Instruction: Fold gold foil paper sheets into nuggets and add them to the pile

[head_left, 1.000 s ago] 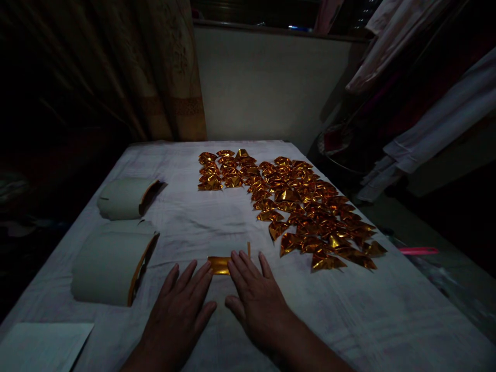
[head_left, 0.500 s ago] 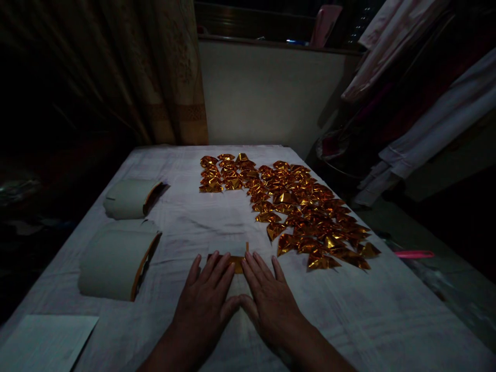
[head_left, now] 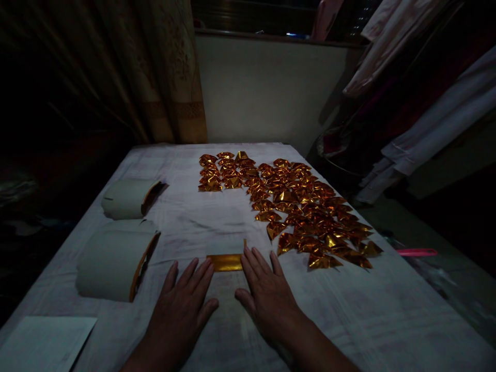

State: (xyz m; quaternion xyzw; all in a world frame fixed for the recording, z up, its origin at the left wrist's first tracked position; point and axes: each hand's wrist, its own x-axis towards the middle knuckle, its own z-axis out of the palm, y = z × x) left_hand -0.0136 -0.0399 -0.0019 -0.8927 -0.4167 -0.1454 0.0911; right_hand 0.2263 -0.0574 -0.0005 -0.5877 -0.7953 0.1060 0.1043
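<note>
A sheet of paper with a folded gold foil strip lies flat on the pale cloth-covered table. My left hand rests palm down at the strip's left end, its fingertips by the gold edge. On the other end lie the fingertips of my right hand, flat with the thumb spread. Neither hand grips anything. Many folded gold foil ingots stand in rows beyond and to the right of my hands.
Two curved stacks of grey-backed foil sheets sit on the left. A white paper sheet lies at the near left corner. Behind the table are a curtain and a wall; clothes hang at the right.
My left hand has slid left and toward me, away from my right hand. More of the gold strip shows between them. My right hand has barely moved.
</note>
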